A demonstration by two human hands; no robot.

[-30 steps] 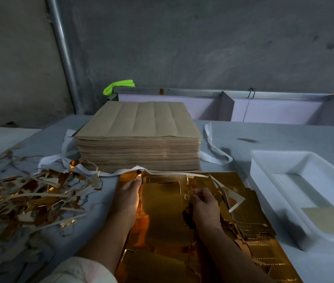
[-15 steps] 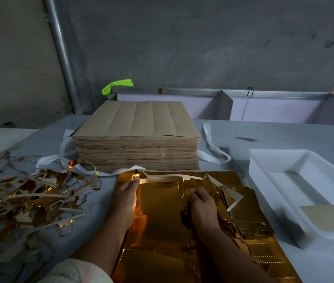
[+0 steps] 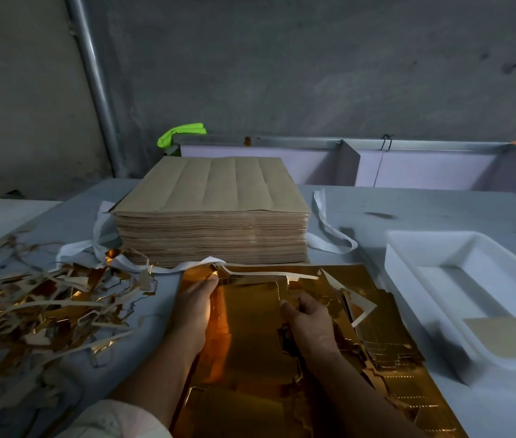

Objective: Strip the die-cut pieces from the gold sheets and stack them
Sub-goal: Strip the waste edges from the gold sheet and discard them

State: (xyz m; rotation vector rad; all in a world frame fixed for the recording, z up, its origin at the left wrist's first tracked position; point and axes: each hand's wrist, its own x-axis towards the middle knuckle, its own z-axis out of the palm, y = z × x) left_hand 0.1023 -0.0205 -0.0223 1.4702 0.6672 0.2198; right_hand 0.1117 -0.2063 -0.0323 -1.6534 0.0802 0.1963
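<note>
Little gap between gold sheets [image 3: 250, 336] and white tray [image 3: 403, 270].

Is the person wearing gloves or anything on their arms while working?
No gloves: the left hand and right hand are bare, no ring or watch showing. A pale sleeve ends near the left elbow; the right forearm is bare as far as the picture shows.

Far-edge waste strip [image 3: 266, 274] peeled up further, pale underside showing

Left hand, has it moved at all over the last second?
No. The left hand still presses the far left corner of the gold sheet, just in front of the brown paper stack.
</note>
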